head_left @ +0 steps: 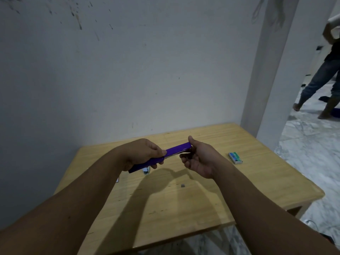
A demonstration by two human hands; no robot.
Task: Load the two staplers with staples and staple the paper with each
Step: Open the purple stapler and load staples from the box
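Observation:
I hold a purple stapler (176, 149) in the air over the wooden table (257, 181). My left hand (145, 153) grips its rear half, with the base sticking out below the palm. My right hand (198, 159) holds the front end, thumb up against the tip and fingers curled beneath. The top cover looks slightly lifted, with a metal strip showing under it. A green-and-white staple box (235, 157) lies on the table to the right of my hands. A second small box (146, 170) stands partly hidden beneath my left hand. No paper or second stapler is clearly visible.
A small grey bit (182, 185) lies on the table in the shadow of my arms. The table stands against a white wall, with a pillar (266, 89) at its far right corner. Another person (323, 74) walks on the marble floor at the right.

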